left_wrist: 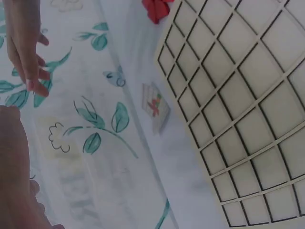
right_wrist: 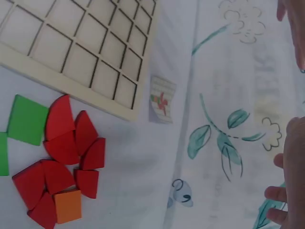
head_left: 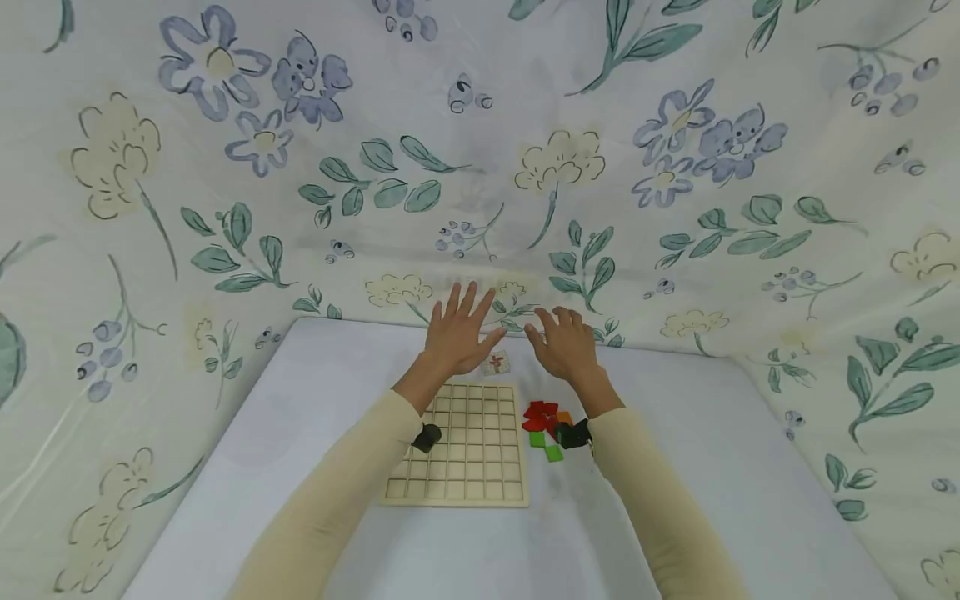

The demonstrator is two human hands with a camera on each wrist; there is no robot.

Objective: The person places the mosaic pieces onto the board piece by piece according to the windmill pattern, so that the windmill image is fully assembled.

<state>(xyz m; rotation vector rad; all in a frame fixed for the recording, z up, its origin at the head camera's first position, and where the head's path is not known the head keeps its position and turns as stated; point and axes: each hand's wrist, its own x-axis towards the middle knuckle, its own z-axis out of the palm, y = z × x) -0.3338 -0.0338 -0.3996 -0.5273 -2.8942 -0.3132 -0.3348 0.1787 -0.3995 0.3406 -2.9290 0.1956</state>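
Both hands are held up over the far edge of the white table, with nothing in either. The left hand (head_left: 455,335) spreads its fingers beyond the top of a wooden grid board (head_left: 480,446). To its right, the right hand (head_left: 564,343) has its fingers loosely extended, the thumb apart. Between the two lies a small paper card (head_left: 496,362) with a red and green pattern printed on it. Red quarter-round pieces (right_wrist: 61,148), green squares (right_wrist: 27,119) and an orange square (right_wrist: 68,206) lie in a loose group beside the board. All the visible grid cells hold no pieces.
The white table (head_left: 300,400) meets a floral cloth backdrop (head_left: 465,208) along its far edge. More of this cloth hangs at both sides. Dark wrist straps (head_left: 427,438) sit on both forearms, which partly cover the board and pieces in the head view.
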